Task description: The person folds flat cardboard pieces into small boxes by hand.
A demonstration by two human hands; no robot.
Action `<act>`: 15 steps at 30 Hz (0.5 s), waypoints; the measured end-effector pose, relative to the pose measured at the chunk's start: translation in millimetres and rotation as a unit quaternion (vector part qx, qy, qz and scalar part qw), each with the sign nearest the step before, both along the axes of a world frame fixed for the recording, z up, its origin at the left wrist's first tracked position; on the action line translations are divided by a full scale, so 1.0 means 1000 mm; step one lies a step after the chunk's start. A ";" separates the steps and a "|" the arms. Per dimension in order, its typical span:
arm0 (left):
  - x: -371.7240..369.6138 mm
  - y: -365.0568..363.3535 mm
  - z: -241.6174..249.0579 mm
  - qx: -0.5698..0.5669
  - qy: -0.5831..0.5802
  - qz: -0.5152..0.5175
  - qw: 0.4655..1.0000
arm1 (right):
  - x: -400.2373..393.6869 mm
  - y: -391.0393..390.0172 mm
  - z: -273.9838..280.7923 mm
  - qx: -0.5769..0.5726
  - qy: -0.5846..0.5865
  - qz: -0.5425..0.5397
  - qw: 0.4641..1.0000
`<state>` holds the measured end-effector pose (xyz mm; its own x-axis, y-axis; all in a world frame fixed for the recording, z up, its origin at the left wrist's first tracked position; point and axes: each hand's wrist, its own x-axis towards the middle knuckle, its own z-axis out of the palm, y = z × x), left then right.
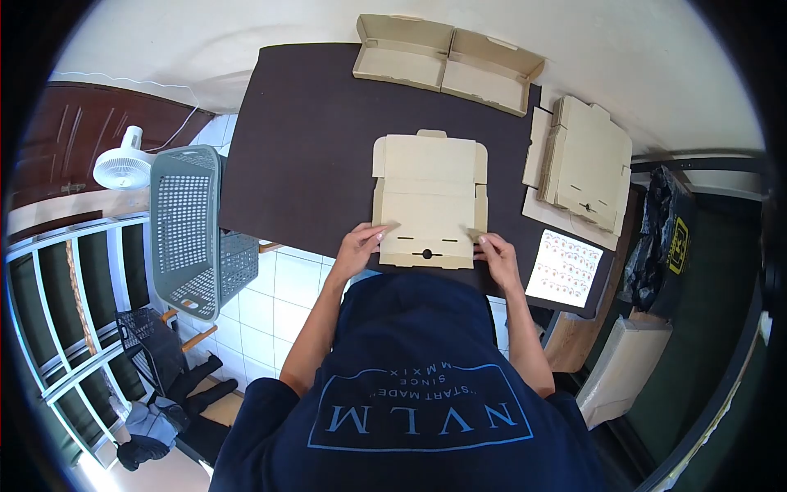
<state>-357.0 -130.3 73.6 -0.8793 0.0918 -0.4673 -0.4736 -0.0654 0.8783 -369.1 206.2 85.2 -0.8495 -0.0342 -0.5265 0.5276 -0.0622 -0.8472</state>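
Note:
An unfolded cardboard box blank (428, 201) lies flat on the dark table (303, 148), its slotted edge with a small round hole toward my body. My left hand (358, 248) holds the blank's near left side, fingertips on the side flap. On the opposite edge, my right hand (498, 256) has its thumb and fingers closed on the near right flap. Two open folded boxes, one on the left (403, 51) and one on the right (488, 70), stand side by side at the table's far edge.
A stack of flat cardboard blanks (584, 160) lies on the table's right side, with a printed sheet (566, 268) nearer me. Grey plastic baskets (185, 234) and a white fan (125, 166) are at the left. Another person (156, 422) is at the lower left.

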 end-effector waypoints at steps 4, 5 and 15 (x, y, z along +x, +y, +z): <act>-0.002 0.014 0.006 -0.200 0.090 -0.065 0.974 | 0.002 -0.015 0.004 0.160 0.054 0.056 0.984; -0.003 0.020 0.014 -0.219 0.096 -0.058 0.969 | 0.003 -0.018 0.004 0.193 0.065 0.054 0.978; 0.000 0.032 0.012 -0.334 0.100 -0.070 0.935 | 0.003 -0.033 0.006 0.293 0.094 0.065 0.949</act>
